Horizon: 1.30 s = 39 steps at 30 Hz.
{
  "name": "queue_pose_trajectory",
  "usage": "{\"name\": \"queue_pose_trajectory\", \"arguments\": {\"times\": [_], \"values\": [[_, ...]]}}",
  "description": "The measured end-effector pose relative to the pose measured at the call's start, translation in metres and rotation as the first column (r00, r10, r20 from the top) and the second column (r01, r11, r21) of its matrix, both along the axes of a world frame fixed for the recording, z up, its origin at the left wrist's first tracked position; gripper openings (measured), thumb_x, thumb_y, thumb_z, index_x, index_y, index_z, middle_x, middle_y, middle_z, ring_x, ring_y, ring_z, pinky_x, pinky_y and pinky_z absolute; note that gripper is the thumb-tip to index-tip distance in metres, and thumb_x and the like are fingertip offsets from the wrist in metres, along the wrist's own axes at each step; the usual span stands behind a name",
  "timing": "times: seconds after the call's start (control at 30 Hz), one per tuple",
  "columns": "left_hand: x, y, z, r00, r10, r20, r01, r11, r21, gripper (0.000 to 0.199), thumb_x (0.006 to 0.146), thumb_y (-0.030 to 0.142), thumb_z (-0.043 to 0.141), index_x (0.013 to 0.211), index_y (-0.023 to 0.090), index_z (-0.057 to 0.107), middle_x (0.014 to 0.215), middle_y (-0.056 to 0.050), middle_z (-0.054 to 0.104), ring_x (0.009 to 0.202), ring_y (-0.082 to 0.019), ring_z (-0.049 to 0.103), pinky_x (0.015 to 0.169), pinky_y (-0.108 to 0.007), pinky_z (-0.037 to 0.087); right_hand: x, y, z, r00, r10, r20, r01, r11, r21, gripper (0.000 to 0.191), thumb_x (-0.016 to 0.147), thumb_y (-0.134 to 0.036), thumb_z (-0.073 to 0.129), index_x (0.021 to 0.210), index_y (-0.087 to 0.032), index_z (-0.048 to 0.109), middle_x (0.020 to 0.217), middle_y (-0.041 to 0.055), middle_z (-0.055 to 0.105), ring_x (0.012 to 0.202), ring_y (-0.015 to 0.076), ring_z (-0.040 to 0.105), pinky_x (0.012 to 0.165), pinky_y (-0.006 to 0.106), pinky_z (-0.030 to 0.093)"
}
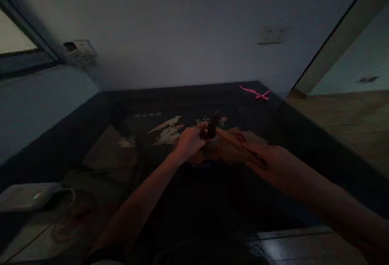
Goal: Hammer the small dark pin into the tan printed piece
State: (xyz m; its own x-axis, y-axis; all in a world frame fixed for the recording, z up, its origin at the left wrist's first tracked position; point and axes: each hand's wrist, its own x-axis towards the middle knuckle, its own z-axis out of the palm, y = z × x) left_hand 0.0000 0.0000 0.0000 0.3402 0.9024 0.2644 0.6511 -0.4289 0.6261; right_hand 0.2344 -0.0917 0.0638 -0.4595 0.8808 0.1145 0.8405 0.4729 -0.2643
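Observation:
In the dim head view, my right hand [263, 156] is closed around the wooden handle of a hammer [229, 138]. The handle slants up to the left toward a dark head that stands upright. My left hand [191, 140] is at that dark head, its fingers curled against it; the fingertips are partly hidden. Beneath the hammer and both hands lies a brownish, speckled piece [220, 153], perhaps cloth; the gloom hides its exact kind.
The dark table [194, 204] bears a printed pale bird pattern [168, 131]. A pink ribbon-like strip [258, 94] lies at the far right corner. On the left is a white device [28, 196] with a cable. Wall sockets [271, 35] are behind.

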Motion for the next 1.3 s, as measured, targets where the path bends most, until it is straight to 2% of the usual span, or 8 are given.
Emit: {"name": "queue_pose_trajectory", "arguments": {"times": [0.1, 0.23, 0.47, 0.77, 0.93, 1.07, 1.17, 1.3], "values": [[0.001, -0.002, 0.003, 1.000, -0.006, 0.025, 0.007, 1.000, -0.029, 0.028, 0.077, 0.026, 0.069, 0.104, 0.023, 0.066, 0.085, 0.000, 0.073, 0.079, -0.018, 0.068, 0.066, -0.023, 0.048, 0.003, -0.001, 0.006, 0.995, 0.066, -0.069, -0.062, 0.996, 0.062, 0.041, 0.083, -0.017, 0.052, 0.123, -0.018, 0.057, 0.119, 0.0109, 0.067, 0.102, 0.0273, 0.066, 0.084, 0.039, 0.054], [0.003, -0.003, 0.005, 1.000, -0.003, 0.029, 0.003, 1.000, -0.002, 0.026, 0.076, 0.025, 0.070, 0.101, 0.021, 0.066, 0.083, 0.000, 0.073, 0.076, -0.017, 0.067, 0.066, -0.024, 0.048, 0.005, -0.002, 0.007, 0.990, 0.091, -0.106, -0.082, 0.993, 0.083, 0.041, 0.084, -0.019, 0.051, 0.126, -0.018, 0.056, 0.127, 0.0119, 0.062, 0.112, 0.0284, 0.061, 0.091, 0.041, 0.051], [0.001, -0.002, 0.003, 0.999, 0.023, -0.036, -0.022, 0.999, 0.028, 0.034, 0.074, 0.021, 0.071, 0.107, 0.026, 0.065, 0.084, 0.001, 0.074, 0.077, -0.018, 0.068, 0.068, -0.026, 0.049, 0.005, -0.004, -0.001, 0.999, 0.032, -0.025, -0.031, 0.999, 0.012, 0.037, 0.081, -0.019, 0.051, 0.116, -0.015, 0.063, 0.098, 0.0121, 0.073, 0.083, 0.0277, 0.070, 0.071, 0.038, 0.055], [0.000, -0.006, 0.008, 0.997, -0.078, -0.017, 0.080, 0.987, 0.140, 0.036, 0.077, 0.020, 0.069, 0.112, 0.026, 0.063, 0.092, 0.001, 0.074, 0.086, -0.018, 0.069, 0.078, -0.028, 0.052, 0.019, -0.033, -0.008, 0.894, -0.170, -0.416, 0.122, 0.983, -0.138, 0.031, 0.078, -0.027, 0.056, 0.104, -0.015, 0.068, 0.054, -0.0007, 0.063, 0.038, 0.0126, 0.053, 0.038, 0.022, 0.043], [-0.018, -0.017, 0.034, 0.996, -0.061, 0.066, 0.032, 0.928, 0.371, 0.025, 0.083, 0.025, 0.062, 0.107, 0.018, 0.063, 0.100, -0.004, 0.071, 0.090, -0.017, 0.067, 0.081, -0.029, 0.052, 0.028, -0.057, -0.026, 0.784, -0.349, -0.514, 0.210, 0.927, -0.310, 0.040, 0.080, -0.038, 0.058, 0.111, -0.013, 0.066, 0.053, -0.0019, 0.058, 0.036, 0.0120, 0.051, 0.031, 0.020, 0.041], [-0.051, -0.053, 0.055, 0.997, 0.039, 0.065, -0.069, 0.828, 0.557, 0.012, 0.084, 0.018, 0.058, 0.094, 0.017, 0.065, 0.091, -0.003, 0.071, 0.084, -0.015, 0.066, 0.079, -0.027, 0.052, 0.032, -0.069, -0.042, 0.683, -0.438, -0.584, 0.264, 0.894, -0.362, 0.046, 0.075, -0.042, 0.064, 0.112, -0.014, 0.067, 0.052, -0.0021, 0.058, 0.035, 0.0125, 0.051, 0.029, 0.020, 0.041], [-0.075, -0.085, 0.040, 0.999, 0.019, -0.042, 0.005, 0.859, 0.513, 0.009, 0.085, 0.016, 0.056, 0.089, 0.018, 0.064, 0.085, -0.002, 0.069, 0.079, -0.014, 0.065, 0.074, -0.024, 0.052, 0.034, -0.073, -0.053, 0.605, -0.471, -0.642, 0.273, 0.880, -0.389, 0.048, 0.075, -0.043, 0.065, 0.116, -0.019, 0.066, 0.053, -0.0028, 0.059, 0.035, 0.0118, 0.051, 0.029, 0.019, 0.041], [-0.097, -0.111, -0.014, 0.959, -0.121, -0.255, 0.156, 0.980, 0.121, 0.013, 0.085, 0.021, 0.058, 0.097, 0.021, 0.063, 0.095, -0.002, 0.068, 0.088, -0.015, 0.064, 0.079, -0.025, 0.051, 0.033, -0.077, -0.062, 0.565, -0.482, -0.670, 0.273, 0.875, -0.399, 0.046, 0.072, -0.043, 0.069, 0.113, -0.022, 0.069, 0.070, 0.0023, 0.069, 0.039, 0.0111, 0.052, 0.032, 0.019, 0.043]]}}
